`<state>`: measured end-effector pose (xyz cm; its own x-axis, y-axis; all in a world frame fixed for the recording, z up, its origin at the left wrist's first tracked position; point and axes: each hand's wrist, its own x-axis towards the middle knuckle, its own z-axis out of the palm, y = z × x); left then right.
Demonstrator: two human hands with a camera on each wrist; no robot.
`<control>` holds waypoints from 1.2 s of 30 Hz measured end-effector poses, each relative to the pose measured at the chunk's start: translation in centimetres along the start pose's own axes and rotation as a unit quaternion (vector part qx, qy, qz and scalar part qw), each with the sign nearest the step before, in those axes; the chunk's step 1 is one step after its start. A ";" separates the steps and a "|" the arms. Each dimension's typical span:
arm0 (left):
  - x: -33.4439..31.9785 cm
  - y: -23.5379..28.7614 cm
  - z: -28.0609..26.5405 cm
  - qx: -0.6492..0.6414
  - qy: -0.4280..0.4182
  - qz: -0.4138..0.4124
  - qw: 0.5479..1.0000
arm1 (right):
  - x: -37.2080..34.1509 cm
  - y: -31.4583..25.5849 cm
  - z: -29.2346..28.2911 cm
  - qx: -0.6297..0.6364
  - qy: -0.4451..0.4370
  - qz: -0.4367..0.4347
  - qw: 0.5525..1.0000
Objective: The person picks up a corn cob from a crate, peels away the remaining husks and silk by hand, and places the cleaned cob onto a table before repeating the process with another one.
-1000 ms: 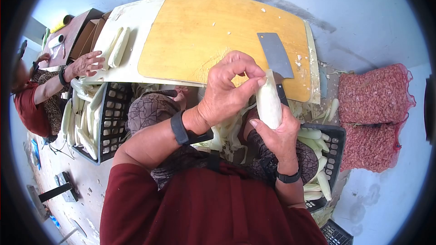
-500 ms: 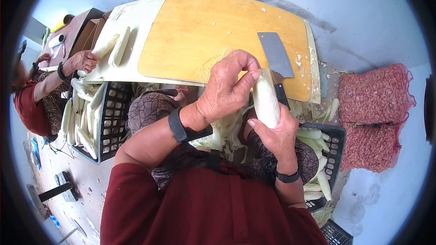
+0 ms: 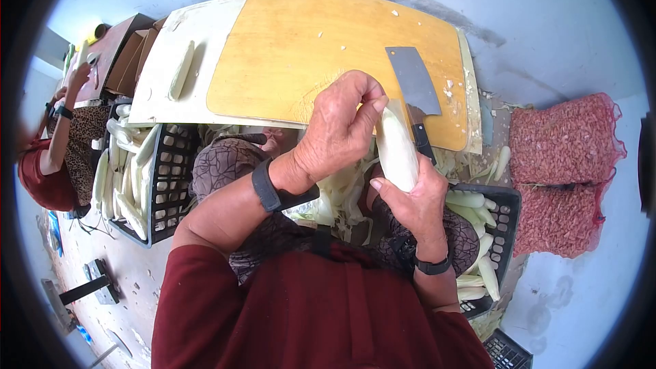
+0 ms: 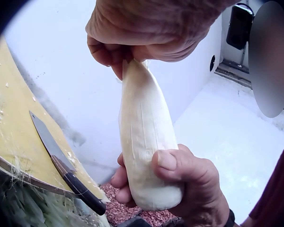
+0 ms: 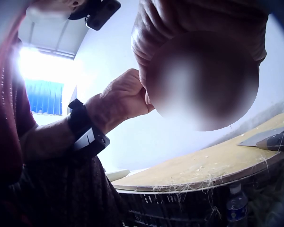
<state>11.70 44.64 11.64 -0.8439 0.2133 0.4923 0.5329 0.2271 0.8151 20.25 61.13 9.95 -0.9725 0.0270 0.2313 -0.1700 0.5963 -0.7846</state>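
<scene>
A corn ear in pale husk (image 3: 398, 150) stands tilted between both hands over the board's front edge. My left hand (image 3: 342, 130) pinches the husk at its top. Around its lower part, my right hand (image 3: 420, 205) is curled, with the thumb on the front. In the left wrist view the ear (image 4: 146, 137) is gripped low by the right hand (image 4: 194, 179), the left hand (image 4: 151, 28) at its tip. The right wrist view shows the left hand (image 5: 120, 101); the ear is not discernible there.
A cleaver (image 3: 415, 82) lies on the yellow board (image 3: 301, 41). One ear (image 3: 181, 72) lies on the white surface (image 3: 208, 27). Crates of ears (image 3: 158, 198) (image 3: 509, 232) flank the legs. Red net sacks (image 3: 564, 140) stand right; another person (image 3: 48, 171) is left.
The ear in my hands has shifted slightly left and down, still held by both. At the left, the other person took one ear from the white surface and moved it away to the back left.
</scene>
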 end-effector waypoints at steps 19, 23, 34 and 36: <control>1.3 -0.2 -0.7 -0.196 0.064 -0.112 0.972 | -0.2 -0.1 -0.1 -0.008 -0.020 0.019 1.000; 2.2 -0.4 -1.6 -0.261 0.133 -0.092 0.952 | -0.2 -0.2 -0.1 0.011 -0.019 0.032 0.999; 3.2 -0.8 -4.4 -0.197 0.127 -0.161 0.959 | -0.3 0.7 0.0 0.087 -0.015 0.046 0.995; 3.1 -1.8 -3.9 -0.126 0.076 -0.156 0.977 | -0.3 0.7 -0.1 0.087 -0.018 0.048 0.995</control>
<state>7.92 41.17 12.89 -0.9722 0.0235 0.2328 0.2331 0.0129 0.9724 20.46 61.63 9.36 -0.9901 0.0462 0.1329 -0.0988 0.4448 -0.8902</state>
